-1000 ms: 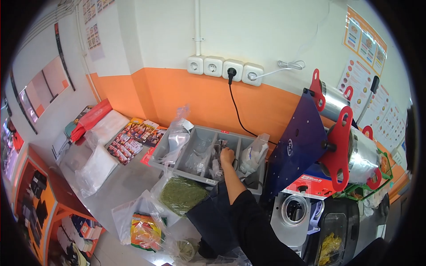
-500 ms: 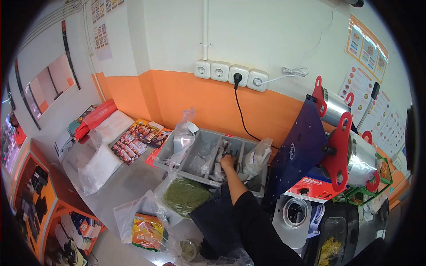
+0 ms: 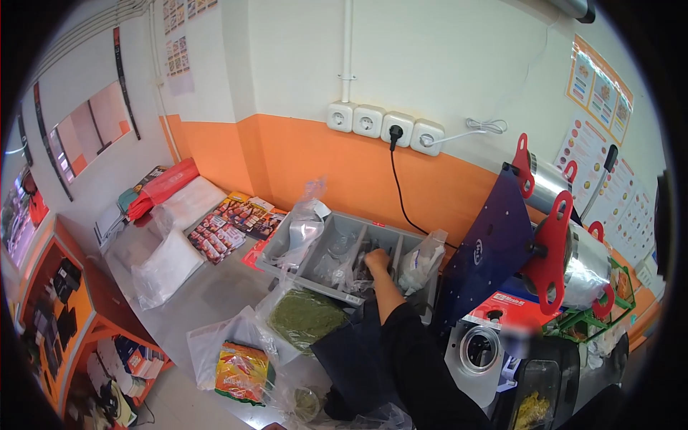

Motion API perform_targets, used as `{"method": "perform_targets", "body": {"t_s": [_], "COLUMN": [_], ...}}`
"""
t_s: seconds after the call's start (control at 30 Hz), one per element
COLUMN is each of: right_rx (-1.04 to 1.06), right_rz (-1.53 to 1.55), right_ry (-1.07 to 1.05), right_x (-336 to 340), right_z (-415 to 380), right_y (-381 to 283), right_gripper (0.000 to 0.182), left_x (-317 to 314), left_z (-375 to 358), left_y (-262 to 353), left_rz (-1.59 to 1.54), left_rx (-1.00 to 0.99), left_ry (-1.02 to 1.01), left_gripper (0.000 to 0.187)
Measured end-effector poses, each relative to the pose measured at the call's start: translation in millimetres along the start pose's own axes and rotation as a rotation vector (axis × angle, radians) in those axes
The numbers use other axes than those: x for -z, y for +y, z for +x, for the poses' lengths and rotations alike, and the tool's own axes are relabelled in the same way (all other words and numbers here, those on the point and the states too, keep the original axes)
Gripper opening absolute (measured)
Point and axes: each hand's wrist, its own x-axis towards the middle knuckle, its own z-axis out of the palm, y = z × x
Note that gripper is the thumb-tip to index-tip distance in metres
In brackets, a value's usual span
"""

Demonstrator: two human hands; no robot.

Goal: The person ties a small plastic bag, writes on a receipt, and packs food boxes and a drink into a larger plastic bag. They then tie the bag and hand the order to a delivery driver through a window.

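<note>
My right hand is down in the third compartment of a grey divided tray, its fingers curled. Whatever they hold, if anything, is hidden; dark items and clear plastic lie beside them. A clear bag with white contents fills the compartment to the right. Further left, the tray holds crumpled clear plastic and a clear bag with a pale scoop-like piece. Of my left hand, at most a small skin-coloured patch shows at the bottom edge, its fingers hidden.
In front of the tray lie a bag of green powder, a yellow-orange packet and dark sheet material. A blue machine panel with red-handled metal cylinders stands right. Leaflets and white bags lie left.
My right hand has lifted slightly and shifted within the same compartment, its fingers more curled. The whole view has moved a little, so the scene sits further right.
</note>
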Motion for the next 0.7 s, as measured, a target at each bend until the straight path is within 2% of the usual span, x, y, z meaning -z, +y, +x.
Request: {"method": "perform_targets", "body": {"t_s": [0.07, 0.13, 0.2, 0.27, 0.33, 0.4, 0.43, 0.47, 0.5, 0.53, 0.6, 0.67, 0.7], "right_rx": [-0.204, -0.097, -0.06, 0.094, 0.045, 0.188, 0.275, 0.358, 0.42, 0.471, 0.62, 0.723, 0.84], "right_rz": [0.13, 0.094, 0.178, 0.22, 0.557, 0.737, 0.717, 0.697, 0.784, 0.871, 1.141, 1.102, 1.184], "right_ry": [0.424, 0.475, 0.57, 0.68, 0.657, 0.584, 0.567, 0.548, 0.511, 0.468, 0.215, 0.028, -0.119], "right_x": [8, 25, 61, 77, 99, 138, 157, 176, 195, 218, 255, 284, 283], "right_z": [-2, -6, -27, -9, 14, 1, -7, -25, -44, -82, -185, -298, -341], "right_y": [-3, -6, -22, -10, 1, -3, -5, -12, -19, -34, -68, -86, -74], "right_gripper": [0.02, 0.014, 0.016, 0.02, 0.018, 0.023, 0.021, 0.019, 0.018, 0.018, 0.018, 0.018, 0.016], "left_x": [2, 3, 5, 8, 11, 9, 3, -3, -10, -16, -14, -16, -17], "left_z": [-1, -2, -3, -3, -1, -5, -13, -15, -16, -20, -24, -20, -19], "left_y": [-3, -5, -8, -6, -6, -7, -11, -7, -1, 8, 10, 20, 22], "left_rz": [0.012, 0.035, 0.026, -0.015, -0.056, -0.097, -0.184, -0.195, -0.233, -0.269, -0.278, -0.328, -0.353], "left_rx": [-0.018, -0.049, -0.052, -0.033, -0.025, -0.015, 0.121, 0.125, 0.127, 0.142, 0.15, 0.072, 0.038], "left_ry": [-0.003, -0.01, -0.03, -0.064, -0.106, -0.162, -0.047, -0.052, 0.108, 0.267, 0.216, 0.223, 0.204], "left_gripper": [0.038, 0.037, 0.039, 0.042, 0.047, 0.052, 0.06, 0.06, 0.043, 0.036, 0.044, 0.052, 0.058]}}
